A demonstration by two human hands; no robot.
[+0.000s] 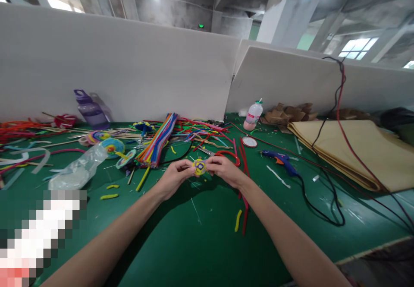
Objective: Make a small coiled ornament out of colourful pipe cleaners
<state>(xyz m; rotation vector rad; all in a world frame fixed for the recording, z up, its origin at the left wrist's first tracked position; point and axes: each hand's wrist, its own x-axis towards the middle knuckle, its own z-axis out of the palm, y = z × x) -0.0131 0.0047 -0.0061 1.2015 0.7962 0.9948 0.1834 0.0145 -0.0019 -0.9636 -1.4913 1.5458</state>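
Between my two hands, above the green table, is a small round coil of yellow and purple pipe cleaner (199,167). My left hand (177,175) pinches its left edge between thumb and fingers. On the opposite edge, my right hand (224,170) grips it the same way. Just behind the hands lie scissors with red handles (228,154). A bundle of multicoloured pipe cleaners (158,142) rests to the left of them. Finished-looking coiled discs, one blue and yellow (112,147), sit further left.
A blue glue gun (280,162) with a dark cord lies to the right, near stacked tan sheets (349,153). A pink-labelled bottle (253,115) and a purple bottle (92,111) stand by the white partition (129,67). Yellow pipe-cleaner scraps (238,221) dot the green table (200,252).
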